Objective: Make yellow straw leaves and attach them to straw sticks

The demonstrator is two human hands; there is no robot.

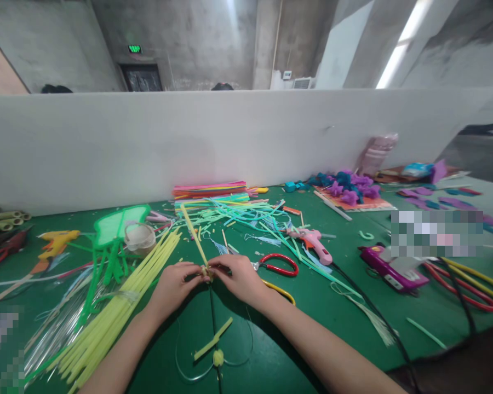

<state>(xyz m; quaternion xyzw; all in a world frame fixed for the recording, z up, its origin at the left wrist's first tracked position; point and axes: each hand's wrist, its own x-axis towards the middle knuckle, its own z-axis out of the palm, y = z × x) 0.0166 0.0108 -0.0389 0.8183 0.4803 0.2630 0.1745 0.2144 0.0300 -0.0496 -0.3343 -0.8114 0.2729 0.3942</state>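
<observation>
Both hands meet near the middle of the green table (267,334). My left hand (176,287) pinches the lower end of a yellow strip (194,235) that points up and away. From the other side, my right hand (238,276) closes its fingers on the same end, where a small twisted piece shows between the fingertips. Nearer to me lie a short yellow-green strip (213,338) and a small yellow ball (218,358) on a clear thread. Beside my left forearm is a bundle of yellow strips (119,312).
Red-handled scissors (278,265) and a pink glue gun (318,246) lie right of my hands. A yellow glue gun (57,242) is at the left. Coloured strips (209,191) pile before the white partition (213,142). A purple device (392,271) sits at the right.
</observation>
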